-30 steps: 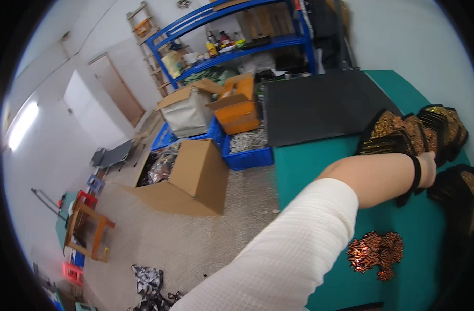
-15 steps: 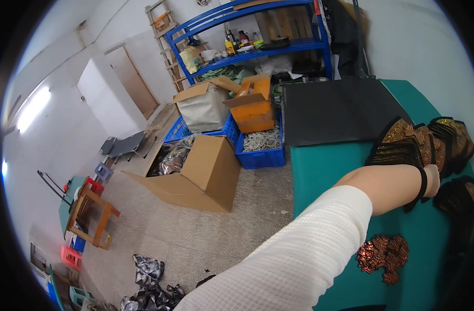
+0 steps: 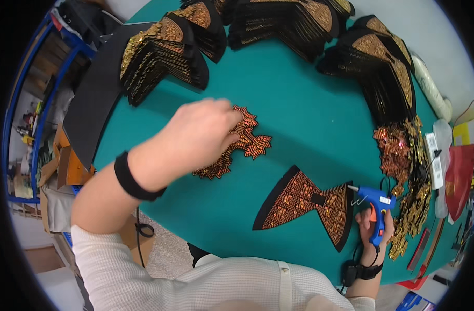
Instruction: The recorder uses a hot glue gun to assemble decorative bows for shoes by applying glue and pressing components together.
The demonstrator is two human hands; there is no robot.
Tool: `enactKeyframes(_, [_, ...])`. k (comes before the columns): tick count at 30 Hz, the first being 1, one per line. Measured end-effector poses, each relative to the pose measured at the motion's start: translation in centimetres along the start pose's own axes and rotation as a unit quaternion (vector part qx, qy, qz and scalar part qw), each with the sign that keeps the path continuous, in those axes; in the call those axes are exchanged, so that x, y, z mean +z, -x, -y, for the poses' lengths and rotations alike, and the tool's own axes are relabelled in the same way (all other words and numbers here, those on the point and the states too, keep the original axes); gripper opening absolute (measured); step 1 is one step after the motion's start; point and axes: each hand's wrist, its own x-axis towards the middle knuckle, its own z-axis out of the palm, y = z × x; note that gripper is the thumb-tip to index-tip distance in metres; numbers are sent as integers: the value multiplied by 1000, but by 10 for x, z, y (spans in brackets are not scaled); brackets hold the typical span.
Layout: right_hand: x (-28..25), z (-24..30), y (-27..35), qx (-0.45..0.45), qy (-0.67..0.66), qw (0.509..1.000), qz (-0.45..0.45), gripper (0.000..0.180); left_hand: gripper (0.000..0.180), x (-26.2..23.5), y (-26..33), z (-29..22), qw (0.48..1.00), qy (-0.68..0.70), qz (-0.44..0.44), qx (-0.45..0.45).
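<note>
My left hand (image 3: 203, 132), slightly blurred, is closed with curled fingers over a copper-and-black beaded appliqué (image 3: 255, 145) that has a jagged edge. Its thumb and forefinger are around part of the appliqué, and the palm side is hidden. To the right lies a black bow-shaped piece (image 3: 299, 199) covered in copper and gold sequins, with a small dark rectangle at its narrow middle. Beside that piece, my right hand (image 3: 369, 228) is wrapped around the handle of a blue glue gun (image 3: 377, 199), whose nozzle points left over the bow-shaped piece's edge.
Stacks of black-and-gold pieces (image 3: 164, 57) line the green table's (image 3: 294, 103) far side. More copper appliqués (image 3: 392, 150) and gold ones (image 3: 405, 223) pile up at right, near a white power strip (image 3: 434, 160). A black board (image 3: 94, 98) covers the left end.
The view has swung from the room and shelves to the table. My left hand has come back from the far stacks to the appliqué. My right hand with the glue gun has come into view.
</note>
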Motion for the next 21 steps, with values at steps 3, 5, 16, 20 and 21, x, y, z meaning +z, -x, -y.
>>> enactKeyframes(3, [-6,5,5,1,-7,1000,16,47,37,29,20,-11,996,50,-18,-74])
enactKeyframes(5, [-4,5,7,-1,-7,1000,24,48,39,52,35,-4,991,38,-49,-121])
enactKeyframes(16, [-3,8,14,-21,41,997,69,50,52,57,48,11,948,227,-77,-211])
enactKeyframes(20, [22,12,19,-22,98,993,56,60,48,63,52,18,969,165,-64,-176])
enactKeyframes(21, [24,14,20,-11,115,992,54,68,45,63,52,19,975,143,-70,-156])
